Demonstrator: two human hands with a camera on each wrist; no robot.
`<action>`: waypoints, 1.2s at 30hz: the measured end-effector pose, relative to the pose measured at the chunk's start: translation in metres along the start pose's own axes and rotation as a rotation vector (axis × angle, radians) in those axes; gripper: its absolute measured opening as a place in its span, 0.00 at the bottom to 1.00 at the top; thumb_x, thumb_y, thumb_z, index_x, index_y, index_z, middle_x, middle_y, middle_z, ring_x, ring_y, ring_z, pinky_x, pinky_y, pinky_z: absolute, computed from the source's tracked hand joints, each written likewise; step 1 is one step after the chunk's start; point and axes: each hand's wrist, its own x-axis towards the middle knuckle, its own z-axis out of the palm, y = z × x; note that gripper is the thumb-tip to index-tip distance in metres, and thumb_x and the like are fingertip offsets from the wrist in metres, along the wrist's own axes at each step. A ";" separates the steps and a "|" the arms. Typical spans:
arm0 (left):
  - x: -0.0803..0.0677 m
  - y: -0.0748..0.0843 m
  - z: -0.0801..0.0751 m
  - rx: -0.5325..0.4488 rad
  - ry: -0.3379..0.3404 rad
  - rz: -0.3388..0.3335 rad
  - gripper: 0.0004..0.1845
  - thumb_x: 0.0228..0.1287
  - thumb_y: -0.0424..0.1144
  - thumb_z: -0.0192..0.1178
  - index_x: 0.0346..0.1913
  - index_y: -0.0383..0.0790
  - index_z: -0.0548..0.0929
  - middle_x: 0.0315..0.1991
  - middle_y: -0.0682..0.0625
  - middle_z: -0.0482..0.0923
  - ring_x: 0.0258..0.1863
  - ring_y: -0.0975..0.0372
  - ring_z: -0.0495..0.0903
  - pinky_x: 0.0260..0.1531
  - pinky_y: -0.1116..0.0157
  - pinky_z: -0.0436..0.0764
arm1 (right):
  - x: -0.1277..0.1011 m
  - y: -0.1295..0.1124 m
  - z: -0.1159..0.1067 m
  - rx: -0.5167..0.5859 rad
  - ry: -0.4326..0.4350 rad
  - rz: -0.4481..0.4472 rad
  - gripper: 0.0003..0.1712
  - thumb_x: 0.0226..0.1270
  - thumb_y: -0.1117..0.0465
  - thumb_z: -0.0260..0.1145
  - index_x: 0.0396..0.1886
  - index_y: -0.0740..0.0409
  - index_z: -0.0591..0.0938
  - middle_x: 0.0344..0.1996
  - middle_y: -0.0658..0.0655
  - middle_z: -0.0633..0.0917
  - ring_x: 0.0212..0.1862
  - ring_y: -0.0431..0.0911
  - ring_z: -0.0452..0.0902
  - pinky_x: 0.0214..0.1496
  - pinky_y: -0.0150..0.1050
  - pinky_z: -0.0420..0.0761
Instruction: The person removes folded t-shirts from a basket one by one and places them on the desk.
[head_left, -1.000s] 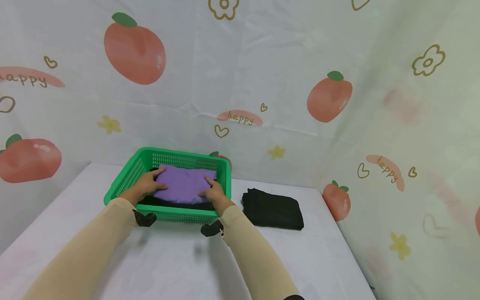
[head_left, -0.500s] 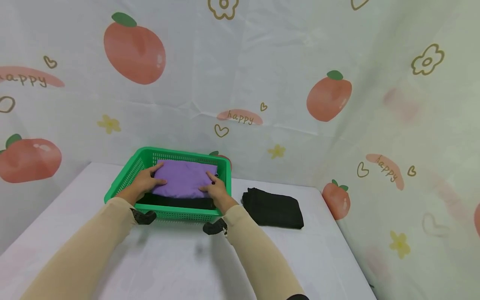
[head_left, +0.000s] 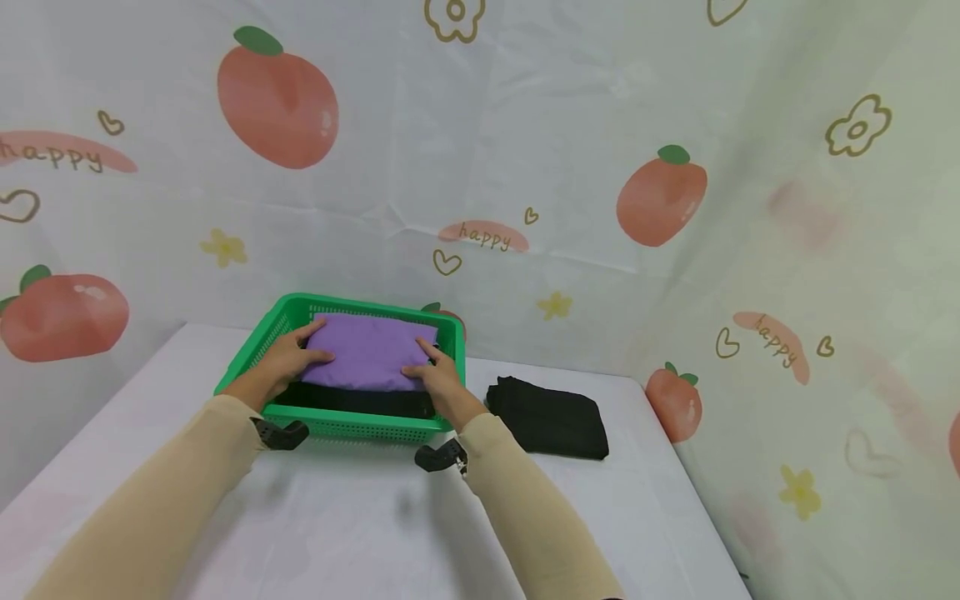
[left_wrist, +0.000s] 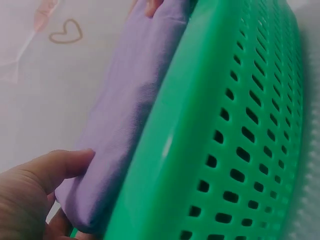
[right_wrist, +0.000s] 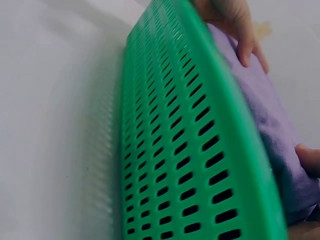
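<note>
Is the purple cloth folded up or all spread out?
Folded. The purple cloth is a neat, thick rectangle inside the green basket, lying on something black.

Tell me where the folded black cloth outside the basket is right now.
In the head view, the folded black cloth lies on the white table, just right of the green plastic basket and beside the right hand.

White table (head_left: 375,533) with green basket (head_left: 352,425) and folded black cloth (head_left: 547,417).
</note>
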 end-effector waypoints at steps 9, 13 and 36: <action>-0.014 0.009 0.002 -0.027 -0.005 0.042 0.47 0.66 0.39 0.65 0.79 0.48 0.46 0.78 0.33 0.31 0.76 0.39 0.37 0.72 0.43 0.54 | -0.011 -0.007 -0.012 0.033 -0.034 -0.034 0.41 0.63 0.70 0.69 0.73 0.44 0.68 0.78 0.61 0.53 0.76 0.55 0.55 0.74 0.48 0.63; -0.024 0.018 0.006 0.005 -0.011 0.048 0.48 0.65 0.45 0.66 0.79 0.50 0.46 0.78 0.31 0.33 0.75 0.38 0.46 0.68 0.45 0.63 | -0.020 -0.007 -0.025 0.011 -0.044 -0.051 0.40 0.63 0.68 0.69 0.73 0.41 0.69 0.78 0.59 0.54 0.76 0.54 0.55 0.73 0.48 0.64; -0.088 0.035 0.063 -0.031 -0.075 0.067 0.47 0.61 0.49 0.69 0.78 0.52 0.54 0.76 0.31 0.47 0.45 0.56 0.82 0.40 0.66 0.85 | -0.095 0.006 -0.093 -0.073 -0.106 -0.114 0.41 0.64 0.67 0.69 0.75 0.43 0.65 0.77 0.62 0.55 0.75 0.57 0.57 0.72 0.52 0.65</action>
